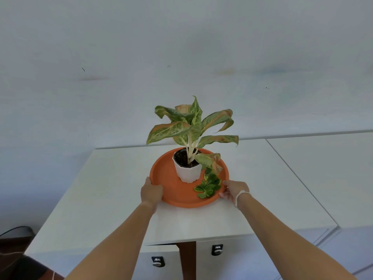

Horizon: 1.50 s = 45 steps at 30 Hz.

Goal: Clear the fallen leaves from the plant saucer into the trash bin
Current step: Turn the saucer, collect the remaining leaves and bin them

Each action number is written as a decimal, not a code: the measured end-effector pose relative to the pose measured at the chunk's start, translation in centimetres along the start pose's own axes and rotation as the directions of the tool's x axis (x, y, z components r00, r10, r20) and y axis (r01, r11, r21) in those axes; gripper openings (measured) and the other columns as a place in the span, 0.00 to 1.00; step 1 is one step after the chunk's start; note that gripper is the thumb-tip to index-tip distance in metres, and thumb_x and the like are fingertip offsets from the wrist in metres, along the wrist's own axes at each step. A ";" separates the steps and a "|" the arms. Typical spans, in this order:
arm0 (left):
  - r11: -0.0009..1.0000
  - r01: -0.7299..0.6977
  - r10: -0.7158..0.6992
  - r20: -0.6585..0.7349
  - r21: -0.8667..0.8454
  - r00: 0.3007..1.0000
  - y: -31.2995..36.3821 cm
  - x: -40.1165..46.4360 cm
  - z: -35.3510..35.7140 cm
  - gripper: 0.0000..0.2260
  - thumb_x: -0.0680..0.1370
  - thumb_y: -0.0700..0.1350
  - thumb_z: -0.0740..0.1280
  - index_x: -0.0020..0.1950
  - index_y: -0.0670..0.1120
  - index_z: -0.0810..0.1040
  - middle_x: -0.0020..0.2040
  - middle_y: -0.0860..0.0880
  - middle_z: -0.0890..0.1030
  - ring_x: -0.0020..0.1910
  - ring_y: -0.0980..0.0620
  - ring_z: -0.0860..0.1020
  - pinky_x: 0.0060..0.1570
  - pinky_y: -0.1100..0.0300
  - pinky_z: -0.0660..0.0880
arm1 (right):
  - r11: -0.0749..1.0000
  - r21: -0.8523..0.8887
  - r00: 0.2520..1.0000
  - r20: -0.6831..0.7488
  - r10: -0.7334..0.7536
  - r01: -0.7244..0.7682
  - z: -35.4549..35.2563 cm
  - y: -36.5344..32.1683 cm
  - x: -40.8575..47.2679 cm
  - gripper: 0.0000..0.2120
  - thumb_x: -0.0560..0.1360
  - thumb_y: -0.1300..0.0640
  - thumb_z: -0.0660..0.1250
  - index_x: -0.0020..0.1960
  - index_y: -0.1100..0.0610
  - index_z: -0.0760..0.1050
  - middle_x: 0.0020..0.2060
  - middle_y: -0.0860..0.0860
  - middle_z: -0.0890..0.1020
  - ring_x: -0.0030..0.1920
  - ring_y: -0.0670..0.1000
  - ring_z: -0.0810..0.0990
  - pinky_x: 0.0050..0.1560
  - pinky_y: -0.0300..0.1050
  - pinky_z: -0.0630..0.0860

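Both hands [151, 191] [235, 190] grip the level saucer's [173, 190] opposite rims, leaves [209, 185] at right.

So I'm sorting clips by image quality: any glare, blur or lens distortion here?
Head view: soft, even light, no glare; only a faint shadow on the white table top under the round orange plastic saucer. Wide-angle stretch enlarges the forearms near the bottom edge. The small green fallen leaves, left hand and right hand look slightly soft.

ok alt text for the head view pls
Two hands, left and right, hold the rim of an orange saucer on a white table. A white potted plant and loose green leaves sit in it.
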<state>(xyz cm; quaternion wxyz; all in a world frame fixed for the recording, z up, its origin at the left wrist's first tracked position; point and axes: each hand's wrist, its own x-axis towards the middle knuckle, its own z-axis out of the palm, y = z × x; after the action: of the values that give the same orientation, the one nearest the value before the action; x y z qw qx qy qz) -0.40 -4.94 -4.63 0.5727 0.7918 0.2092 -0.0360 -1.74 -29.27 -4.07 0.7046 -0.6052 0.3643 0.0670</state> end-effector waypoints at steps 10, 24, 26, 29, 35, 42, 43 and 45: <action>0.975 0.028 -0.035 -0.030 -0.222 0.999 0.0 -1.5 2.8 0.19 0.74 0.36 0.59 0.64 0.45 0.69 0.49 0.47 0.76 0.45 0.46 0.75 0.47 0.51 0.77 | 0.957 0.278 0.997 0.053 0.064 -0.076 3.7 2.4 -1.5 0.05 0.74 0.68 0.60 0.48 0.65 0.72 0.31 0.59 0.79 0.25 0.56 0.81 0.28 0.42 0.80; 0.934 0.152 -0.114 0.135 -0.324 0.984 0.4 -0.9 4.1 0.25 0.68 0.36 0.59 0.66 0.43 0.67 0.55 0.43 0.77 0.55 0.38 0.79 0.50 0.44 0.81 | 0.961 0.254 0.975 0.212 0.057 -0.112 3.1 2.4 -3.5 0.06 0.77 0.68 0.60 0.54 0.67 0.69 0.37 0.62 0.78 0.35 0.58 0.78 0.24 0.43 0.79; 0.940 0.150 -0.108 0.150 -0.305 0.983 0.6 -0.7 3.8 0.22 0.71 0.34 0.58 0.65 0.44 0.67 0.57 0.42 0.77 0.52 0.39 0.80 0.42 0.50 0.82 | 0.963 0.249 0.979 0.197 0.055 -0.104 2.6 2.2 -3.0 0.06 0.77 0.67 0.61 0.54 0.67 0.69 0.37 0.61 0.78 0.36 0.58 0.78 0.30 0.47 0.82; 0.954 0.155 -0.109 0.184 -0.258 0.977 0.8 -0.1 3.1 0.20 0.75 0.33 0.56 0.66 0.44 0.66 0.59 0.41 0.77 0.42 0.44 0.80 0.31 0.56 0.80 | 0.973 0.211 0.984 0.169 0.058 -0.093 1.5 1.7 -2.4 0.06 0.77 0.66 0.63 0.52 0.66 0.71 0.37 0.61 0.78 0.36 0.58 0.78 0.27 0.46 0.80; 0.975 0.162 -0.128 0.208 -0.153 0.970 1.1 1.2 1.5 0.21 0.75 0.32 0.55 0.67 0.42 0.67 0.55 0.40 0.77 0.37 0.46 0.77 0.28 0.58 0.78 | 0.998 0.062 0.998 0.057 -0.009 0.006 -1.0 0.8 -0.9 0.07 0.75 0.62 0.67 0.40 0.65 0.73 0.34 0.60 0.79 0.33 0.56 0.79 0.31 0.45 0.81; 0.991 0.090 -0.076 0.136 -0.099 0.988 0.9 1.6 1.1 0.16 0.75 0.34 0.54 0.58 0.44 0.74 0.52 0.39 0.78 0.42 0.42 0.75 0.42 0.48 0.79 | 0.994 -0.088 0.998 0.009 -0.069 0.069 -1.8 0.6 -0.7 0.09 0.74 0.59 0.68 0.37 0.62 0.74 0.35 0.60 0.80 0.43 0.62 0.81 0.56 0.61 0.78; 0.992 0.080 -0.067 0.125 -0.102 0.990 0.7 1.5 1.2 0.16 0.75 0.34 0.55 0.58 0.45 0.74 0.51 0.40 0.79 0.42 0.42 0.75 0.45 0.46 0.79 | 0.994 -0.085 0.998 0.008 -0.064 0.064 -1.7 0.6 -0.7 0.10 0.74 0.59 0.67 0.36 0.62 0.73 0.35 0.59 0.80 0.44 0.62 0.80 0.57 0.61 0.78; 0.992 0.053 -0.042 0.101 -0.112 0.994 0.5 1.1 1.3 0.15 0.77 0.36 0.55 0.59 0.45 0.73 0.47 0.41 0.78 0.40 0.43 0.75 0.44 0.47 0.78 | 0.996 -0.075 0.998 0.002 -0.057 0.057 -1.6 0.6 -0.7 0.10 0.75 0.60 0.66 0.37 0.63 0.73 0.34 0.59 0.80 0.43 0.62 0.80 0.58 0.60 0.77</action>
<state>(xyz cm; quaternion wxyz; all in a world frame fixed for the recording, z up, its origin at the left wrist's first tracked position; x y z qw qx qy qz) 1.05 -5.98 -4.93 0.6258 0.7496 0.2014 -0.0765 -3.27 -30.30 -4.09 0.6829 -0.6414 0.3444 0.0606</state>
